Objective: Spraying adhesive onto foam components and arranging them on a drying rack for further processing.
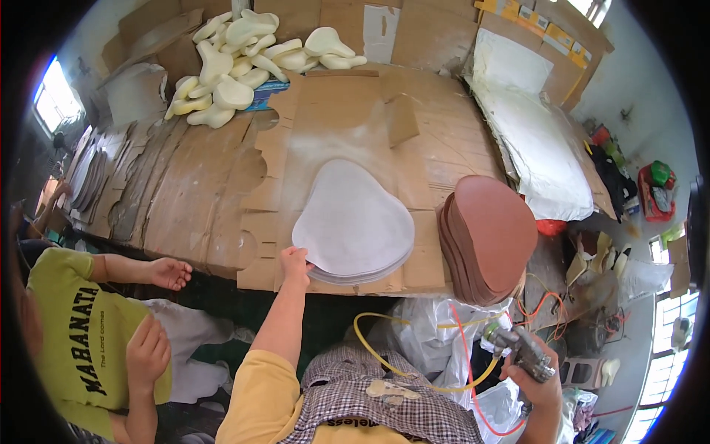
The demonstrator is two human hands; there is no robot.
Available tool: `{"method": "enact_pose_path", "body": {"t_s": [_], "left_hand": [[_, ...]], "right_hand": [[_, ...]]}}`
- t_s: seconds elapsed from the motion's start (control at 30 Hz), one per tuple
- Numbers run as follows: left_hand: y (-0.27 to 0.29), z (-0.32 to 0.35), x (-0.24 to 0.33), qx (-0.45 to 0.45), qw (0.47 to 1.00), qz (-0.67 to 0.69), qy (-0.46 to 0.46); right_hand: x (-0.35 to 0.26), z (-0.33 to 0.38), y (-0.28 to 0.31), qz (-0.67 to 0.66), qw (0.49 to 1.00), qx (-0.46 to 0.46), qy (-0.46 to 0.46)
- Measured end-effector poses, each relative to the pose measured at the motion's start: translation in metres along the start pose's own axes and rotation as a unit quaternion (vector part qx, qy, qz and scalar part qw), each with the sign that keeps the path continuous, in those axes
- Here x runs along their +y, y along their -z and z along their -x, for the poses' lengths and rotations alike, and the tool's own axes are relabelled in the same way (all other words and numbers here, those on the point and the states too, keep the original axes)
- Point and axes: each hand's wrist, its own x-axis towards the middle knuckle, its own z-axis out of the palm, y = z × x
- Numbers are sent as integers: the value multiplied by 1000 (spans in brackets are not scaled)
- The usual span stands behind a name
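Observation:
My left hand (296, 264) grips the near left edge of a stack of pale grey pear-shaped sheets (355, 222) lying on a cardboard-covered table (200, 185). My right hand (538, 376) is low at the right, closed around a metal spray gun (521, 349) with yellow and red hoses (414, 366) trailing from it. A stack of brown pear-shaped pieces (492, 237) sits just right of the grey stack, leaning up at the table's edge.
A pile of cream foam seat shapes (244, 52) lies at the table's far side. White foam sheets (543, 140) cover the right. Another person in a yellow-green shirt (81, 333) sits at my left, one hand (168, 272) by the table edge. Plastic bags (436, 333) hang below.

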Motion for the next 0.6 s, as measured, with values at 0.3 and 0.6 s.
{"method": "enact_pose_path", "body": {"t_s": [0.3,0.6], "left_hand": [[-20,39,7,-75,997,-5,23],[-10,110,105,-205,931,262,-152]], "right_hand": [[2,-28,-28,-82,994,61,40],[6,2,-4,-49,997,30,45]]}}
